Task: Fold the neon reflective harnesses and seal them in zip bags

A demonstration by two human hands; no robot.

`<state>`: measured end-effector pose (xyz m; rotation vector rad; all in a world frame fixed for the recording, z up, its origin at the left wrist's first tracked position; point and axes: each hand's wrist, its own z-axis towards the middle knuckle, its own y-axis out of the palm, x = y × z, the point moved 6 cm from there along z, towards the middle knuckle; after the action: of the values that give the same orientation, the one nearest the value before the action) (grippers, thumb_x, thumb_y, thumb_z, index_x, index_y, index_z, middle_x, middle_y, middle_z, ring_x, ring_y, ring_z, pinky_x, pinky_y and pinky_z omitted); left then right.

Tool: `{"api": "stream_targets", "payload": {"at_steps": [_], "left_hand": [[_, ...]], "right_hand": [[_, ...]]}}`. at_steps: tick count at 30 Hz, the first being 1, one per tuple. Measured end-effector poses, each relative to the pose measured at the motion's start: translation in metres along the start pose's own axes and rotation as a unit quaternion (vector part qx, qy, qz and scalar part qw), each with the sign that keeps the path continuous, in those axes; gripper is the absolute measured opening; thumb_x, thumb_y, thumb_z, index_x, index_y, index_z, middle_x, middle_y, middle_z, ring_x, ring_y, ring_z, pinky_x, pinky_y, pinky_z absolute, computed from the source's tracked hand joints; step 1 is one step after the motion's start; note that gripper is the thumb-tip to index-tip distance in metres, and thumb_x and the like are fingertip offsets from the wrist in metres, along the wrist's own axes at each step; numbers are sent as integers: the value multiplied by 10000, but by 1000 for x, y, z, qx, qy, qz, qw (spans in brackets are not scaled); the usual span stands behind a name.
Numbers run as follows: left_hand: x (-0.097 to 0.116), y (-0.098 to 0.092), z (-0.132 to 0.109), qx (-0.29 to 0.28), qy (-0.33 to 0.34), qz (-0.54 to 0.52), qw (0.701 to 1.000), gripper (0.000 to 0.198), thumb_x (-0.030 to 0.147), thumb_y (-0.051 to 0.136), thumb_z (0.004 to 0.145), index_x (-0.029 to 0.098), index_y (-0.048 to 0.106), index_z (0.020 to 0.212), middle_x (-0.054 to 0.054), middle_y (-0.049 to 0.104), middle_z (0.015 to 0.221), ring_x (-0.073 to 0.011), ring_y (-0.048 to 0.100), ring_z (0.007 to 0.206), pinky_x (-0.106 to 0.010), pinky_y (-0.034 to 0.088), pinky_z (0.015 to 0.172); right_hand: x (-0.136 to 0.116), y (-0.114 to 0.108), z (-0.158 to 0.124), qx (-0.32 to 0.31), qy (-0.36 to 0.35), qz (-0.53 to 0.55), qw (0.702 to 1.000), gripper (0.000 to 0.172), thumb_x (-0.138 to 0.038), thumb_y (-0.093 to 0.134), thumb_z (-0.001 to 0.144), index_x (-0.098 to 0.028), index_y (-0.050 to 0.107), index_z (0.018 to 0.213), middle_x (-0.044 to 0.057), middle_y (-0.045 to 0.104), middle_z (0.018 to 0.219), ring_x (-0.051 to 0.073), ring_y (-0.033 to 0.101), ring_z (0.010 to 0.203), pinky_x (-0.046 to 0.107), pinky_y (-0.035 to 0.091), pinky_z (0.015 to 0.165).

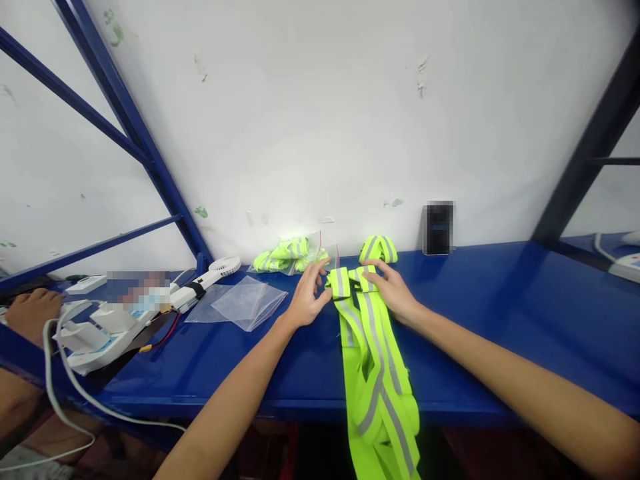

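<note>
Neon yellow reflective straps [383,373] with grey stripes lie across the front of the blue table and hang over its edge. At their far end are two folded loops side by side. My left hand [309,293] is at the left loop [341,283], fingers curled and thumb at its left edge. My right hand [394,288] pinches the right loop [369,279] between thumb and fingers. Behind them, a separate rolled reflective strap [379,249] rests near the wall. More straps in clear bags [290,252] lie beyond my left hand.
Clear zip bags [250,303] lie left on the blue table [480,320]. Farther left are a white handheld fan [225,266] and a power strip [107,343] with cables. Another person's hand [34,313] is at the far left. A dark upright object [438,230] leans on the wall.
</note>
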<state>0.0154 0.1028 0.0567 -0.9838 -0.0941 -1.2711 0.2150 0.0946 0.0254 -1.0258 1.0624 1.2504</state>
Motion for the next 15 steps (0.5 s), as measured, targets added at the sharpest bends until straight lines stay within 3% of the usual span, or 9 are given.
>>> {"api": "stream_targets", "payload": {"at_steps": [2,4,6,8,11,13,15], "left_hand": [[9,0,0,-25,45,13,999,654,411,563,807,248,377,1412,-134,454,1299,-269,492,1099,-383,444,873],[16,3,0,-51,76,29,995,666,383,593,780,244,392,1399,-136,380,1390,-311,383,1269,-444,369,1011],[19,7,0,-70,83,41,993,658,333,617,762,233,416,1380,-131,407,1386,-305,369,1300,-449,314,1071],[17,11,1,-71,67,36,995,556,298,610,776,223,488,1313,-118,504,1305,-281,454,1231,-423,342,1056],[3,10,3,-3,-7,-21,1000,340,337,548,850,199,589,1158,-83,628,1134,-246,566,1076,-378,413,970],[-13,7,4,69,-81,-81,991,323,420,522,872,174,627,1054,-68,669,1032,-232,606,969,-344,456,877],[-28,6,3,122,-152,-144,970,371,502,533,849,155,648,909,-51,682,876,-210,619,818,-307,476,744]], "right_hand": [[6,2,0,2,32,34,999,404,-423,623,762,-242,577,1120,7,670,730,221,646,645,343,530,592],[11,3,0,12,67,70,995,368,-395,644,750,-233,591,1076,21,690,762,229,661,678,349,540,616],[14,4,0,21,97,103,990,324,-363,668,737,-215,611,1020,39,705,812,231,671,731,346,547,659],[12,7,-1,12,106,130,986,277,-363,671,748,-197,632,966,57,711,866,227,674,784,338,547,708],[4,20,-6,-89,101,159,978,342,-481,580,823,-189,648,989,74,714,909,238,677,820,364,543,740],[-3,28,-10,-170,80,134,973,398,-510,565,833,-196,635,1068,64,713,896,242,676,804,387,538,741],[-9,29,-13,-199,29,65,978,403,-458,642,794,-196,628,1099,44,709,885,233,669,794,388,528,760]]}}
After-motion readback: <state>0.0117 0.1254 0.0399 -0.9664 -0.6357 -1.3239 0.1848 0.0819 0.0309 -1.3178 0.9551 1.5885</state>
